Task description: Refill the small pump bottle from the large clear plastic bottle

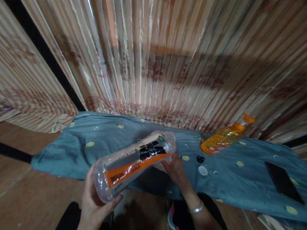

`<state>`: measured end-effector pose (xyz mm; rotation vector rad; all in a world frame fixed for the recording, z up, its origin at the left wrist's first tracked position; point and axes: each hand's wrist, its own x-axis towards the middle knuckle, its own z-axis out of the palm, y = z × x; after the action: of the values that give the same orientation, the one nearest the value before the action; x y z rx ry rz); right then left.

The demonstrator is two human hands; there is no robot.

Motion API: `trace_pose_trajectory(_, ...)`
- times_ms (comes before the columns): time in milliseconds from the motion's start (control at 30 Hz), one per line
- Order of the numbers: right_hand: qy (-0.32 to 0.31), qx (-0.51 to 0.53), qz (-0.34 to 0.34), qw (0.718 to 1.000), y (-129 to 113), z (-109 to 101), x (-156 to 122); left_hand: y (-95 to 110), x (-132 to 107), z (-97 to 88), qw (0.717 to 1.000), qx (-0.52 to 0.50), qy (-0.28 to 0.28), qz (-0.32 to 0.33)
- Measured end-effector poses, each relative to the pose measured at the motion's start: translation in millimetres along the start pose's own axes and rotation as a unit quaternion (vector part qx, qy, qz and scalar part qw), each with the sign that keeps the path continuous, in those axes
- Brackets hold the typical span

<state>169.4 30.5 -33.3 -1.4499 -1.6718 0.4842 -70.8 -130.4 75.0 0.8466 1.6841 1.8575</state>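
Observation:
A large clear plastic bottle [131, 161] with an orange, black and white label is held slanted above a teal cloth. My left hand [94, 196] wraps round its base at the lower left, thumb along the near side. At the bottle's upper right end my right hand [175, 167] grips its shoulder from below; some of those fingers are hidden behind the plastic. The bottle looks empty. On the cloth to the right of my right hand are a small black cap-like piece [200, 159] and a white disc [203, 170].
An orange pump bottle [221, 139] with amber liquid stands or leans on the teal-covered board [66, 152] at the right. A dark flat phone-like slab [284, 181] rests farther right. Behind hangs a striped curtain [155, 61]; tiled floor [10, 177] shows at the left.

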Motion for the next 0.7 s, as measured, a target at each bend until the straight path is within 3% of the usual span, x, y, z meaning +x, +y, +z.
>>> trace_pose_trajectory(367,-0.041,-0.007,-0.008,0.999,-3,-4,9,14,-7,9.1,0.999,-0.043,-0.015,-0.013)
trace_pose_trajectory(567,-0.057,-0.030,0.024,0.998,2,-2,9,8,-8,6.7,0.998,-0.049,-0.038,0.003)
trace_pose_trajectory(700,-0.055,-0.025,0.018,0.998,0,-2,8,-7,-4,1.7,0.997,-0.068,-0.047,0.010)
